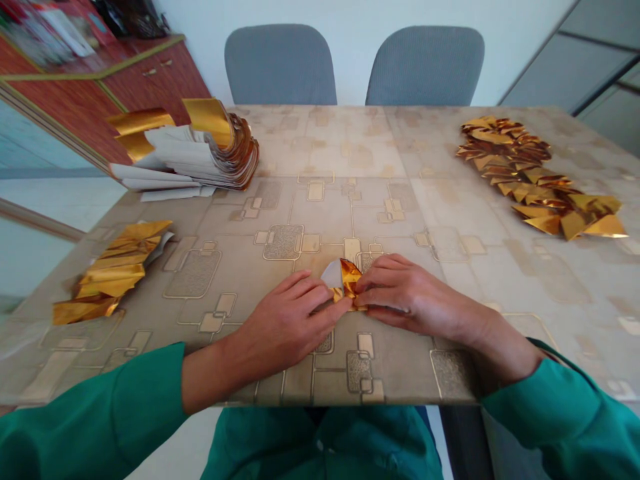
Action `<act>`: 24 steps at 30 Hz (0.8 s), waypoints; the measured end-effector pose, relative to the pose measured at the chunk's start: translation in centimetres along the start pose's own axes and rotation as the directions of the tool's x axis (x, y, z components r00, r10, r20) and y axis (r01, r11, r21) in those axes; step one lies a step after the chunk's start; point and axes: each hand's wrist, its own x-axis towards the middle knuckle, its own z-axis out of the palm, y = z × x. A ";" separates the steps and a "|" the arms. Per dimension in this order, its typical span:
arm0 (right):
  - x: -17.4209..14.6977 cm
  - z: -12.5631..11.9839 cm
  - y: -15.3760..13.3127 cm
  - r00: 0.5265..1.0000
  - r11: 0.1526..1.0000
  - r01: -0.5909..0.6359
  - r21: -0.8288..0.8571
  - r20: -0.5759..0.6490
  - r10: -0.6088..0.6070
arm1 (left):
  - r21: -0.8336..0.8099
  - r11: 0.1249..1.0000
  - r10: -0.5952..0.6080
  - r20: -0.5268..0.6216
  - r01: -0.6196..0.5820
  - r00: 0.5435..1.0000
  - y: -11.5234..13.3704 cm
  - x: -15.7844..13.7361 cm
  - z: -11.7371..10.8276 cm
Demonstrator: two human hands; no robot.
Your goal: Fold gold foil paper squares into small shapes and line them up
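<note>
Between my two hands, near the front edge of the table, is a small piece of gold foil paper (350, 275), partly folded, with a pale underside showing at its upper left. My left hand (295, 313) grips its left and lower edge with thumb and fingers. From the other side my right hand (405, 293) pinches its right part, fingers bent together. The fingertips hide much of the paper's lower portion.
A bent stack of gold-and-white paper sheets (185, 157) lies at the back left. Creased gold papers (115, 270) lie at left. Folded gold pieces (530, 173) are heaped at right. Two grey chairs (280, 67) stand behind the patterned table (320, 213).
</note>
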 end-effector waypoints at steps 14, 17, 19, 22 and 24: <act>0.4 0.3 -0.3 0.998 0.999 -0.022 -0.030 -0.053 0.020 | 0.132 0.983 0.148 -0.151 -0.128 0.977 -0.2 1.3 0.2; 0.2 0.3 -0.1 0.999 1.000 -0.010 -0.025 -0.051 0.009 | 0.158 0.981 0.139 -0.172 -0.112 0.975 -0.2 1.4 0.3; 0.1 0.2 0.1 0.999 1.000 0.005 -0.024 -0.036 -0.006 | 0.156 0.983 0.127 -0.169 -0.101 0.977 -0.3 1.4 0.4; 0.0 0.2 0.1 1.000 0.999 0.019 -0.037 -0.022 -0.019 | 0.134 0.988 0.104 -0.181 -0.080 0.978 -0.4 1.4 0.8; 0.0 0.1 0.1 1.000 0.998 0.011 -0.063 -0.025 -0.013 | 0.112 0.992 0.079 -0.203 -0.057 0.976 -0.4 1.5 1.0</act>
